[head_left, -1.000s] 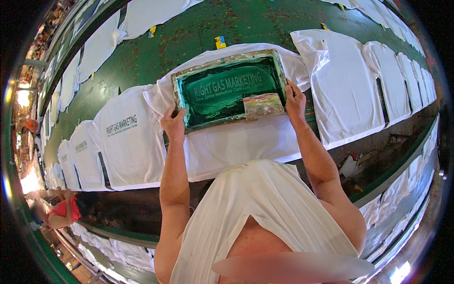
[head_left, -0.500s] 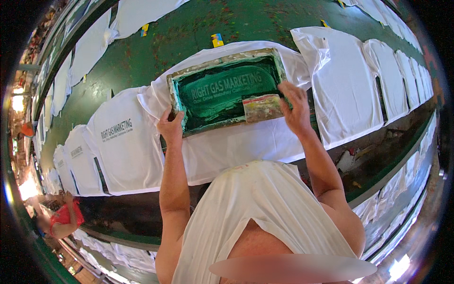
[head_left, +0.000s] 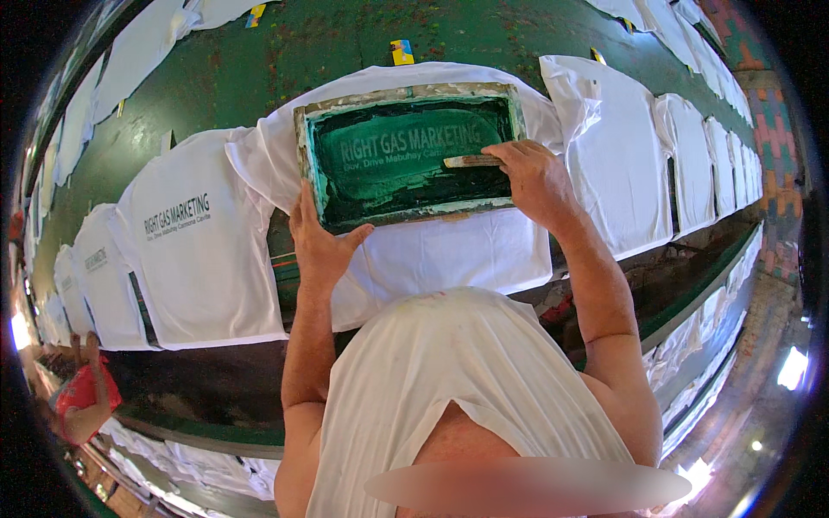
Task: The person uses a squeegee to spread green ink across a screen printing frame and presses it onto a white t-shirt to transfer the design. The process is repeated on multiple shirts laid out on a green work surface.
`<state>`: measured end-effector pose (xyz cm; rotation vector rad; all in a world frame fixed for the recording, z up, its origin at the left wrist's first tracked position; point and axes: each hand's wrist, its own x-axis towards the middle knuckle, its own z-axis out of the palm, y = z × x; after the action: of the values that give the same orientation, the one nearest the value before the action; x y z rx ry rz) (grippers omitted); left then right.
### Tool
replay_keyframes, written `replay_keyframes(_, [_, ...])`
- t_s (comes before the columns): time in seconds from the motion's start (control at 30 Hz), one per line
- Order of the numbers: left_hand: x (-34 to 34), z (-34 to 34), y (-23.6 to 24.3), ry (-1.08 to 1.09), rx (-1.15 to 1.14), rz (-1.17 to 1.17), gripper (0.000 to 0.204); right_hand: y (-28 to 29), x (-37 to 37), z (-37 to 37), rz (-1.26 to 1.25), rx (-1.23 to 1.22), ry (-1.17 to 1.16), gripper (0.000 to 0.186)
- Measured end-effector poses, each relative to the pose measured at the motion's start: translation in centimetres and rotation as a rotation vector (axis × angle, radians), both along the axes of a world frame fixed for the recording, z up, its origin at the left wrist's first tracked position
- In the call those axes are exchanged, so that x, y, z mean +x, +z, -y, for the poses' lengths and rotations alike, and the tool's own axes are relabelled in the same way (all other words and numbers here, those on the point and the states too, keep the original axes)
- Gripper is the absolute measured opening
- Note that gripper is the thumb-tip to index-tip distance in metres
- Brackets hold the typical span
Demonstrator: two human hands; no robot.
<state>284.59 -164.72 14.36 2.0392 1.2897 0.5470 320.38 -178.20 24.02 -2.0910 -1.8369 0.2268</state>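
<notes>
A wooden-rimmed screen printing frame with dark green mesh and ink smears lies on a white T-shirt. Lettering shows through its mesh. At the frame's near left corner is my left hand, its fingers along the left side and thumb stretched along the near edge. My right hand is closed around a flat squeegee, held edge-on over the right part of the mesh. The squeegee's lower edge is hard to make out against the ink.
A printed white T-shirt lies to the left, with more printed ones beyond it. On the right is an unprinted white shirt. Yellow-and-blue tags sit on the green table. A person in red is at the far left.
The squeegee, earlier lying against the frame's near right side, is now in my right hand and tipped up. My left hand has slid round the corner, thumb extended. The view has shifted slightly.
</notes>
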Motion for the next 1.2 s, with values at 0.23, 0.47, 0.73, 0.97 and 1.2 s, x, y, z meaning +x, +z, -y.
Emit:
replay_keyframes(0.23, [0.2, -0.1, 0.0, 0.019, -0.043, 0.002, 0.138, -0.7, 0.3, -1.4, -0.034, -0.103, -0.147, 0.036])
replay_keyframes(0.47, [0.2, 0.1, -0.1, 0.043, -0.043, 0.010, 0.136, -2.1, -2.2, -3.8, -0.184, -0.180, -0.287, 0.040])
replay_keyframes(0.73, [0.0, -0.2, -0.7, 0.014, -0.002, 0.041, 0.137, -2.3, -1.8, -9.2, -0.261, -0.360, 0.186, 0.038])
replay_keyframes(0.97, [0.0, -0.2, -1.1, 0.015, -0.006, 0.050, 0.137, -4.2, 0.1, -12.3, -0.300, -0.480, 0.390, 0.041])
replay_keyframes(1.2, [0.1, -0.2, -0.6, 0.028, -0.012, 0.047, 0.135, -4.1, 0.2, -13.0, -0.307, -0.508, 0.438, 0.041])
